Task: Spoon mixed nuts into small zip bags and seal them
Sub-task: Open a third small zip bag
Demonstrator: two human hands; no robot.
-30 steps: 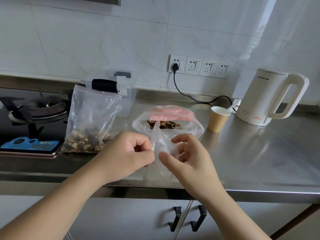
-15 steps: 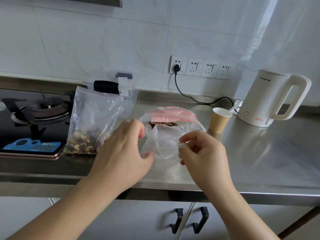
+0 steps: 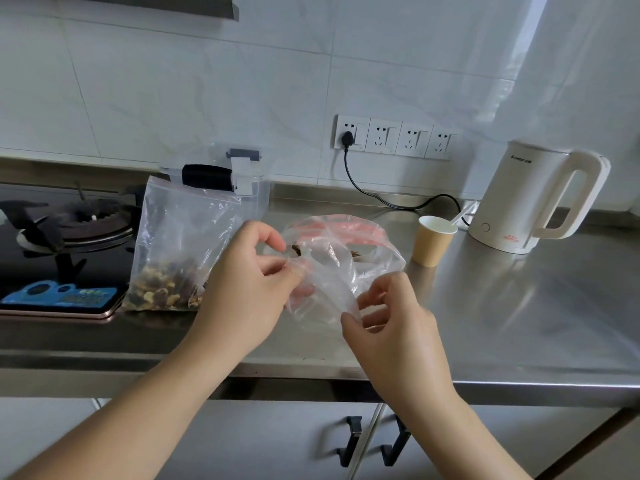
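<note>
A small clear zip bag [image 3: 329,285] is held above the steel counter [image 3: 502,323], crumpled between both hands. My left hand [image 3: 249,292] pinches its upper left edge with thumb and fingers. My right hand [image 3: 388,327] pinches its lower right edge. Just behind it lies a bag with pink zip strips [image 3: 343,228], with some nuts showing inside. A larger clear bag of mixed nuts [image 3: 173,265] stands upright to the left. A paper cup [image 3: 434,240] with a white spoon handle [image 3: 460,214] in it stands to the right.
A lidded clear plastic container [image 3: 242,181] stands behind the nut bag. A gas hob [image 3: 69,230] and a phone [image 3: 59,299] lie at the left. A cream electric kettle [image 3: 533,199] stands at the right, its cord running to the wall sockets [image 3: 394,136]. Cabinet handles [image 3: 349,441] sit below the counter edge.
Both hands have shifted on the small bag: the left hand rose to its upper edge and the right hand dropped to its lower right edge, stretching the bag between them.
</note>
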